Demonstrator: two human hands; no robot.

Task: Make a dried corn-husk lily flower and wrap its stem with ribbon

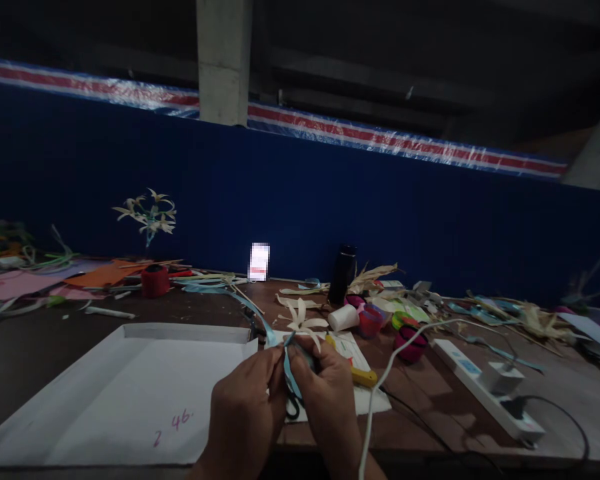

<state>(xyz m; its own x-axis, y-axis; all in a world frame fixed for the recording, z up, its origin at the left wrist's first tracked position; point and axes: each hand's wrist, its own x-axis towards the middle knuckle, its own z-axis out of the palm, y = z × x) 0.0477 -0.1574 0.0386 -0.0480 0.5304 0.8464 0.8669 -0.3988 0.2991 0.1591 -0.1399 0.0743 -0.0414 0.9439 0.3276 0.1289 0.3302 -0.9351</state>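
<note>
My left hand point(245, 400) and my right hand point(330, 390) meet over the front of the table, fingers closed in a pinch. Between them is a light-blue ribbon point(291, 377); its tail runs away to the far left across the table. A cream flower point(303, 319) with long narrow petals rises just beyond my fingertips, apparently at the ribbon's upper end; its base is hidden by my fingers. Below the hands a dark loop point(293, 407), perhaps a scissors handle, shows partly. A yellow-handled tool point(364, 377) lies beside my right hand on a white sheet.
A white box lid point(115, 393) with handwritten numbers lies left. A power strip point(485, 390) stands right, its white cable point(387, 373) looping beside my right hand. Behind are a white cup point(343, 319), a dark bottle point(342, 275), a lit phone point(259, 261) and a flower stem point(149, 233).
</note>
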